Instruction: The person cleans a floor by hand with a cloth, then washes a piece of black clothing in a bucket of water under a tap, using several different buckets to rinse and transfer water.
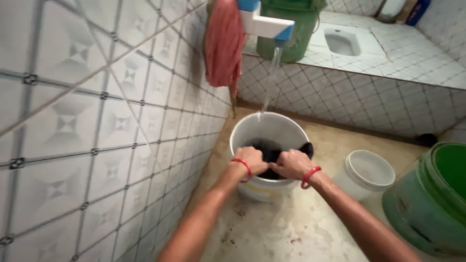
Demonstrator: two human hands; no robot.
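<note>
Filling the whole left side, a tiled wall [97, 121] runs slanting toward the far corner, its pale glossy squares crossed by dark grout lines and small star marks. A raised tiled ledge [369, 92] closes off the far side, with a squat pan [342, 41] sunk into its top. Between wall and ledge lies a concrete floor [272, 228], wet, stained and rough, and this strip is the only open room; it narrows toward the corner and is hemmed on the right by tubs.

A big green drum [432, 199] with a ribbed plastic wall stands at the right edge, cut off by the picture's border. A second green bin [291, 34] sits on the ledge behind the tap. A pink cloth [223, 43] hangs limp from the top, close against the wall. The white bucket [262, 136], round and smooth, stands on the floor near the wall's foot, with bare floor in front of it. A smaller white pail [366, 172] stands just beside it on the right, apart from it and close to the drum.

A white and blue tap [267, 22] pours a thin stream into the bucket's far rim. Inside, a dark wet cloth [276, 150] lies bunched. The left hand [251, 160] and right hand [291, 164] are both clenched on this cloth at the near rim, knuckles up, almost touching. Each wrist wears 1 red band [310, 177].
</note>
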